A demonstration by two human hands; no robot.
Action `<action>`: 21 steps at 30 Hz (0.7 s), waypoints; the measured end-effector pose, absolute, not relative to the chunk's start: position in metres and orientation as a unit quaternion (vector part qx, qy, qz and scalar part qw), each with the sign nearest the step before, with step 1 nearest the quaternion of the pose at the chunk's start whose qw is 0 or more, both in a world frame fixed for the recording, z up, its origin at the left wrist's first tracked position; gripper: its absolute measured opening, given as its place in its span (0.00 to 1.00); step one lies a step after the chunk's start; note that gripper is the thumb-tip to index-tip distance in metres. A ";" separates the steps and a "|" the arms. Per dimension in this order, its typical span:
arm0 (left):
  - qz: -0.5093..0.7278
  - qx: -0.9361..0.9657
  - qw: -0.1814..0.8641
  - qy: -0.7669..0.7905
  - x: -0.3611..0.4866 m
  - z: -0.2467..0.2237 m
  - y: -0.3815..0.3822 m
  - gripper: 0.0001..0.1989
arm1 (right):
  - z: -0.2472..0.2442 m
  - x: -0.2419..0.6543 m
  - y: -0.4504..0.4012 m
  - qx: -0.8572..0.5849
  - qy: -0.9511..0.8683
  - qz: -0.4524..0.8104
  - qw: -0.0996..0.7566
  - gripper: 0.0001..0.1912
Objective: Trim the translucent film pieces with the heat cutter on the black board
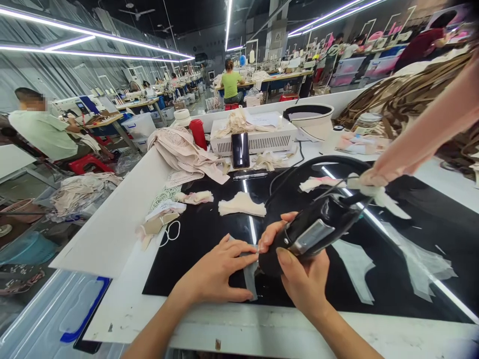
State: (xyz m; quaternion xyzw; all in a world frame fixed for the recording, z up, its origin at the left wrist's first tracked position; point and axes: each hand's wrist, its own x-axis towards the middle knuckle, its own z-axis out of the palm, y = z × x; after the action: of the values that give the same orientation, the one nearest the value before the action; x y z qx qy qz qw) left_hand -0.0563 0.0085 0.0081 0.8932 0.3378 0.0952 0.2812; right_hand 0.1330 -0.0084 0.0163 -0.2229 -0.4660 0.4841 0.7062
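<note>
My right hand (299, 274) is wrapped round a black corded handheld tool (314, 229) with a silver plate on its side. The tool is tilted, its blunt lower end down by the black board (202, 234); whether it touches is hidden. My left hand (220, 269) lies flat on the board, fingers stretched out, pressing a thin translucent strip of fabric (250, 281) close to the tool. Another person's hand (377, 174) reaches in from the right with pale fabric pieces (387, 202) at its fingers. Sheer cut pieces (355, 267) lie right of the tool.
A pale fabric stack (242, 204) lies mid-board. Behind it are a pen (250, 175), a phone (240, 149) leaning against a vented white box (258, 138), and beige cloth (183, 152). The tool's black cable (318, 159) arches over the board. Brown strips (377, 107) heap at right.
</note>
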 end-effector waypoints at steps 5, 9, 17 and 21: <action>0.097 0.894 0.286 0.331 -0.057 0.009 0.009 0.38 | 0.021 0.135 -0.011 -0.227 -0.465 0.489 0.702 0.20; 0.096 0.896 0.284 0.327 -0.057 0.009 0.009 0.37 | 0.024 0.137 -0.020 -0.217 -0.469 0.496 0.698 0.20; 0.098 0.896 0.285 0.326 -0.056 0.012 0.009 0.32 | 0.023 0.134 -0.028 -0.215 -0.481 0.493 0.692 0.19; 0.099 0.899 0.281 0.322 -0.056 0.010 0.009 0.33 | 0.023 0.135 -0.026 -0.213 -0.480 0.497 0.690 0.19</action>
State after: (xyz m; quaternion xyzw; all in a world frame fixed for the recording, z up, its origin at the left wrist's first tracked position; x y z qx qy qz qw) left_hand -0.0563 0.0095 0.0100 0.8986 0.3219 0.0993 0.2812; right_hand 0.1355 -0.0260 0.0234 -0.2134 -0.4801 0.4972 0.6904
